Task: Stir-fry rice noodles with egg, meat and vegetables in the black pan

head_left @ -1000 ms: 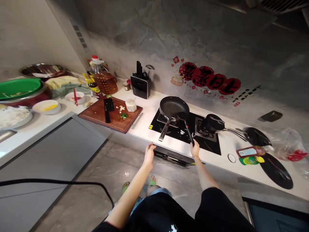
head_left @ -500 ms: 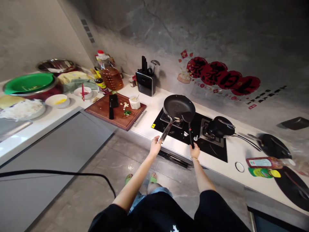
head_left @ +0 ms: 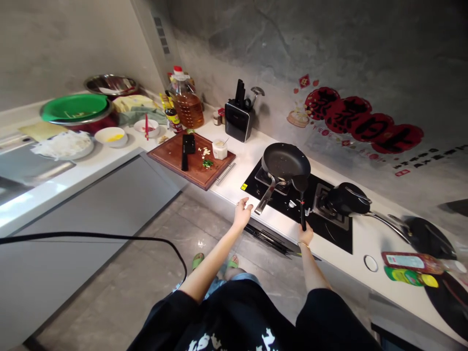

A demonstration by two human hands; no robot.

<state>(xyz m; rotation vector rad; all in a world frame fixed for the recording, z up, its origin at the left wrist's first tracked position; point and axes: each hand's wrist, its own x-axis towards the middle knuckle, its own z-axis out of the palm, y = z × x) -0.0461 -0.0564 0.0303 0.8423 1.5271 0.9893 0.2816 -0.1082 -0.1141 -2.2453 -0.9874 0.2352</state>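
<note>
A black frying pan (head_left: 285, 161) sits on the left burner of the black hob (head_left: 329, 229), its steel handle pointing towards me. My right hand (head_left: 305, 235) is closed on the black handle of a spatula (head_left: 301, 195) whose blade rests at the pan's near rim. My left hand (head_left: 243, 213) hovers just left of the pan handle, at the counter's front edge, fingers loosely apart and holding nothing. A second dark pan (head_left: 347, 199) stands on the right burner.
A wooden cutting board (head_left: 171, 158) with a cleaver (head_left: 186, 148), chopped garlic and greens and a small cup lies to the left. An oil bottle (head_left: 186, 100), knife block (head_left: 237, 119), several bowls and a green basin (head_left: 75, 107) stand further left. Bottles (head_left: 409, 268) lie at the right.
My left hand rose from the counter's front to the pan handle, then let go and now hovers beside it. My right hand stayed on the spatula. The view has swung left.
</note>
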